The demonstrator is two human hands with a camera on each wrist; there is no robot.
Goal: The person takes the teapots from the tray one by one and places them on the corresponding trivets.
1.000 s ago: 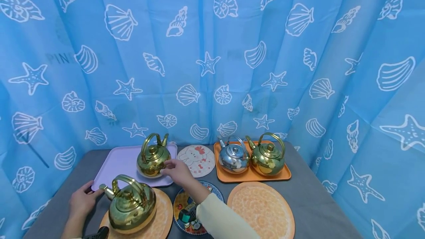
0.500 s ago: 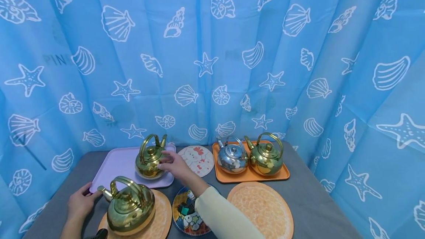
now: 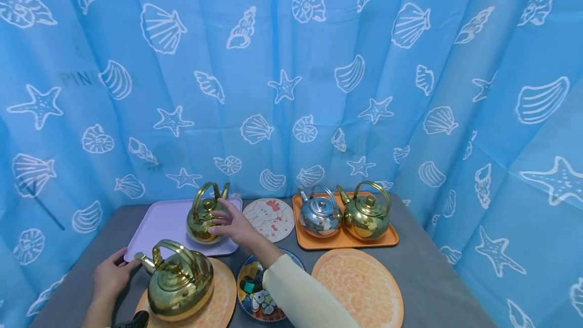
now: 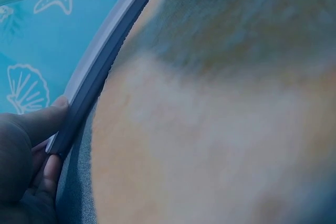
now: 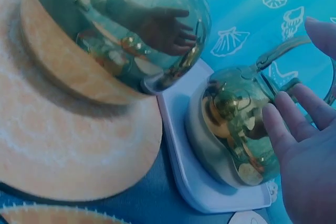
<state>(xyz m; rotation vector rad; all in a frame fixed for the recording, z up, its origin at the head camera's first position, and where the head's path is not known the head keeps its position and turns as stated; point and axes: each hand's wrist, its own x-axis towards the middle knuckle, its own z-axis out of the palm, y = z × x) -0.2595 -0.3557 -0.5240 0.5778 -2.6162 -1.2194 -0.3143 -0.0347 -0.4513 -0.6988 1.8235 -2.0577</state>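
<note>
A gold kettle (image 3: 197, 228) stands upright on the right part of a lilac tray (image 3: 159, 219). My right hand (image 3: 237, 228) is at that kettle's right side with its fingers spread; in the right wrist view the fingers (image 5: 291, 109) lie in front of the kettle's body, and I cannot tell whether they touch it. At the tray's near left corner my left hand (image 3: 111, 277) pinches the rim, thumb (image 4: 44, 119) above and fingers below. A second gold kettle (image 3: 175, 290) stands on a round orange-patterned mat (image 3: 224, 287) just right of my left hand.
An orange tray (image 3: 314, 243) carries a silver kettle (image 3: 320, 216) and another gold kettle (image 3: 366, 219). Round mats lie about: a rabbit-print one (image 3: 273, 221), a dark-rimmed cartoon one (image 3: 259, 308) beneath my right forearm, and an orange-patterned one (image 3: 357, 287). A blue shell-print curtain (image 3: 291, 110) hangs behind.
My right hand has moved slightly up and left across the kettle's side, and its fingers have spread. The left hand stays at the tray corner; the kettles stand where they were.
</note>
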